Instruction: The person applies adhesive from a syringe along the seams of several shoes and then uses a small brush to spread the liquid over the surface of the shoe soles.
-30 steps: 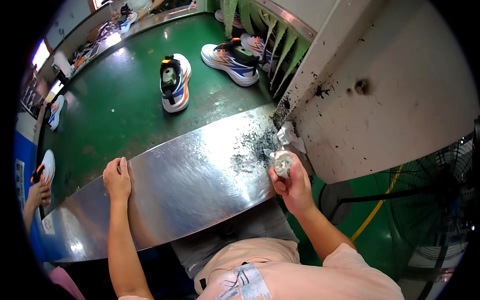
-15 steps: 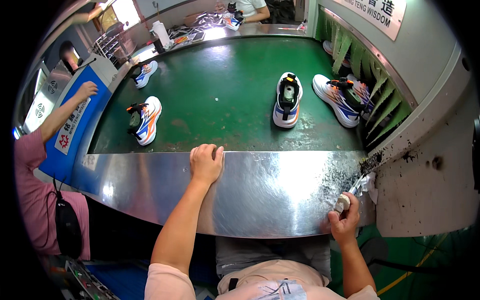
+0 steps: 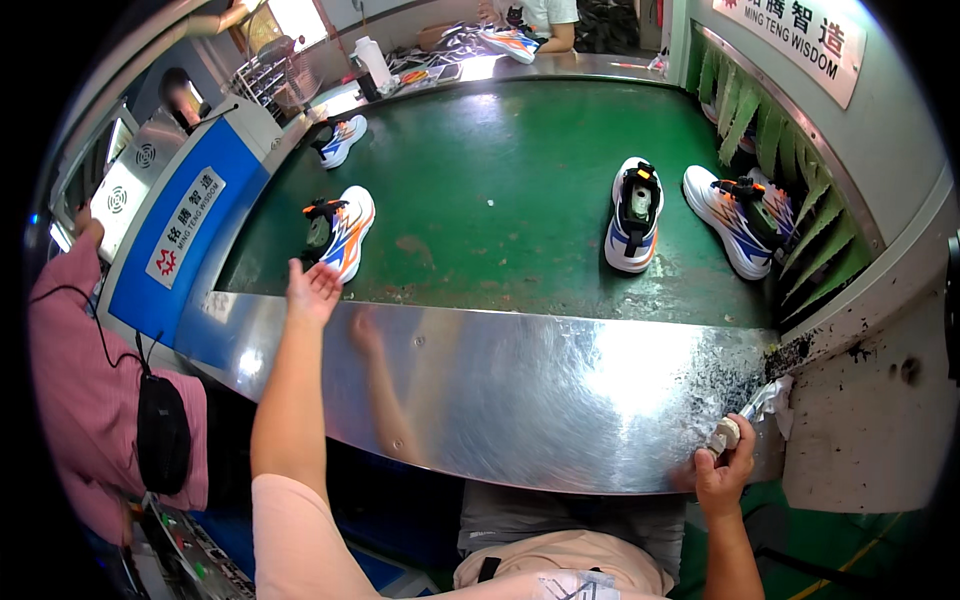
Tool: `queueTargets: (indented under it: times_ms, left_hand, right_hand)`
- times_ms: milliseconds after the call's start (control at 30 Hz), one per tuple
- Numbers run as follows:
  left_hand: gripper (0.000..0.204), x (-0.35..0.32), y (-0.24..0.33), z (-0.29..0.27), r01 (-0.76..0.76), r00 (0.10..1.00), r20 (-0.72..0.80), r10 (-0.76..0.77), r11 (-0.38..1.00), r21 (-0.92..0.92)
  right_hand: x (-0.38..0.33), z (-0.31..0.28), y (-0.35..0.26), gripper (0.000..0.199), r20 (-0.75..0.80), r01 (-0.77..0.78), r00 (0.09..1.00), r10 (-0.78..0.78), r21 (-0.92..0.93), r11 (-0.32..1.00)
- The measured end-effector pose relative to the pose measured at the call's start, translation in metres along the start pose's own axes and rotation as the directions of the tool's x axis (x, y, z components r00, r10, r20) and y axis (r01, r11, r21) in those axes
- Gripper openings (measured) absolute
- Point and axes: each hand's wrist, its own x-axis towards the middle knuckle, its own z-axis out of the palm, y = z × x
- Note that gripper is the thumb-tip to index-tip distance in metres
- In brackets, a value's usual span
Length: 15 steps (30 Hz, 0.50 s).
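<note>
Left grip: I am holding my left grip (image 3: 312, 288) open beside the near shoe (image 3: 352, 232), fingers loosely spread, palm turned up, pinching nothing.
Near shoe: it is sitting on the left part of the green belt (image 3: 480, 240), just beyond my fingertips, near the metal ledge (image 3: 500, 395).
Shoe's feel: I am judging it light to middling, its white sole springy, its upper softer, with the green insert (image 3: 318, 233) probably stiffening it; nothing is looking fragile.
Shoe's hold: the heel end is facing me, so I am favouring a grasp around the heel and collar, where slipping is seeming unlikely.
Right grip: my right grip (image 3: 722, 476) is closing thumb and fingers around a pale lump (image 3: 724, 434) over the ledge's right end.
Lump's feel: it is looking light and perhaps squeezable; I am judging its sides the best place to hold.
Other shoes: one is standing farther back on the left (image 3: 345, 142), another right of centre (image 3: 633, 225), another near the green flaps (image 3: 725, 220).
Hard to see: my fingers are covering part of the near shoe's heel, hiding any contact; the lump's material and its link to the silvery piece (image 3: 752, 406) are staying unclear.
</note>
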Motion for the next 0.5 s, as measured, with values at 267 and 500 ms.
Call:
queueTargets:
  times_ms: [267,500]
  left_hand:
    - [0.027,0.052,0.015,-0.008,-0.04,0.989,-0.124,0.077,0.96,0.275]
    - [0.025,-0.056,0.007,0.023,-0.569,0.804,0.285,0.522,0.535,0.624]
  right_hand:
    - [0.004,-0.003,-0.006,0.061,-0.023,-0.005,1.0,0.003,-0.073,0.997]
    - [0.002,0.001,-0.009,0.061,0.007,-0.055,0.998,0.056,-0.039,0.998]
